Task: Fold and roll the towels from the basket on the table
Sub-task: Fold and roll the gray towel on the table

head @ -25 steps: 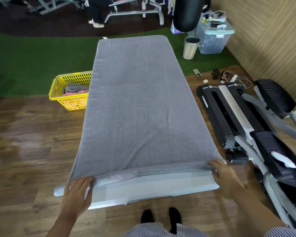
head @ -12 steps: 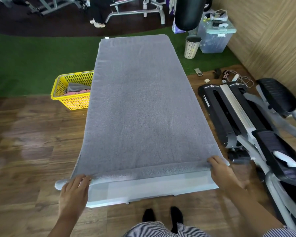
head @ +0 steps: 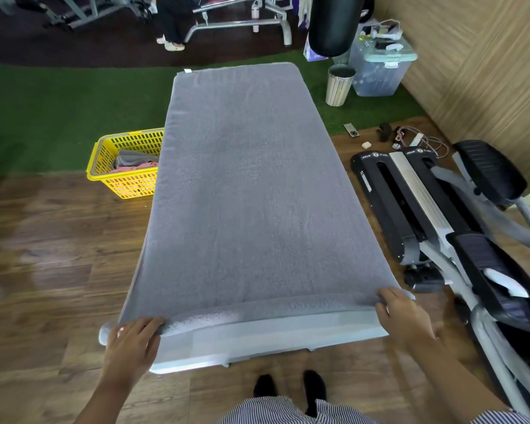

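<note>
A large grey towel [head: 245, 191] lies spread flat along a narrow white table [head: 266, 341], covering nearly all of it. Its near edge is curled into a thin roll [head: 257, 312] running across the table. My left hand [head: 133, 341] rests on the left end of that roll, fingers curved over it. My right hand [head: 401, 313] presses on the right end. A yellow basket [head: 126, 182] stands on the floor left of the table, holding grey and pink towels [head: 135, 163].
An elliptical trainer [head: 447, 228] stands close to the table's right side. Cables and small items [head: 404, 137] lie on the floor beyond it. A bin [head: 338, 85] and a clear storage box [head: 380, 68] sit at the far right. A person's legs [head: 170, 22] show far back.
The near edge of the towel has rolled a little farther away from me under both hands, and the roll has grown thicker. More bare table shows in front.
</note>
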The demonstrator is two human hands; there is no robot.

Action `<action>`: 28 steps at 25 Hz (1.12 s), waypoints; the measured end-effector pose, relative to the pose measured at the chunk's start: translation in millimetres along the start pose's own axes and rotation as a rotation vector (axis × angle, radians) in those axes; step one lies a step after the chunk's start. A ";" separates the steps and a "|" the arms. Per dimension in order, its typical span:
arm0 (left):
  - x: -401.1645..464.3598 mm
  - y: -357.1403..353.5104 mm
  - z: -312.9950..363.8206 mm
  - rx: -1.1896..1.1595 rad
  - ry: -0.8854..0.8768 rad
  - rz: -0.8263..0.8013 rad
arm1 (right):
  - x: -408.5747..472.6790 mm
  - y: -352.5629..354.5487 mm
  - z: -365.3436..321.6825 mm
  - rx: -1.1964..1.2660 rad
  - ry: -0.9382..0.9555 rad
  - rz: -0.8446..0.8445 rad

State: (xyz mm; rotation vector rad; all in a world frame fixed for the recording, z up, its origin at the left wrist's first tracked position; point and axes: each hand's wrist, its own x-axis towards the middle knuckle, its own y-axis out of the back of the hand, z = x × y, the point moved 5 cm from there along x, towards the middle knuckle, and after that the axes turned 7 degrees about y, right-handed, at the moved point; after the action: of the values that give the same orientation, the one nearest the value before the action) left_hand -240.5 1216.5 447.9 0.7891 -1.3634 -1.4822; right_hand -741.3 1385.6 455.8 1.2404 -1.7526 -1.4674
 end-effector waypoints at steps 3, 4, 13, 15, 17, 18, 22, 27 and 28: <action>1.6 1.2 -1.1 -0.012 -0.027 0.030 | -4.7 -4.8 2.0 -0.008 0.026 -0.029; 2.1 2.2 -1.6 0.013 0.015 0.039 | -5.5 -5.6 3.4 0.016 0.027 -0.039; 5.8 5.3 8.0 0.066 0.060 0.092 | 0.5 -2.5 5.9 0.093 0.045 -0.034; 5.0 4.6 8.5 0.078 0.051 0.139 | 3.0 0.2 3.5 0.075 0.078 -0.016; 5.2 2.3 8.9 0.080 0.026 0.161 | 3.8 -2.6 7.3 0.044 0.079 -0.007; 5.9 1.1 9.3 0.076 0.006 0.169 | 3.2 -5.6 8.5 0.025 0.102 -0.003; 11.1 0.4 10.8 0.026 -0.059 0.156 | 1.7 -11.7 13.0 0.172 0.023 -0.026; 11.8 2.2 11.2 0.074 -0.042 0.143 | 4.4 -6.6 15.7 0.199 -0.022 -0.057; 10.1 3.2 8.8 0.088 -0.051 0.146 | 3.9 -6.2 16.0 0.196 -0.017 -0.075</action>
State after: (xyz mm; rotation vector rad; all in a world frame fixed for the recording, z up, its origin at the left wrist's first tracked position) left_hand -251.4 1210.6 453.9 0.6949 -1.5006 -1.3439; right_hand -754.6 1389.6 445.1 1.4096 -1.9176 -1.3765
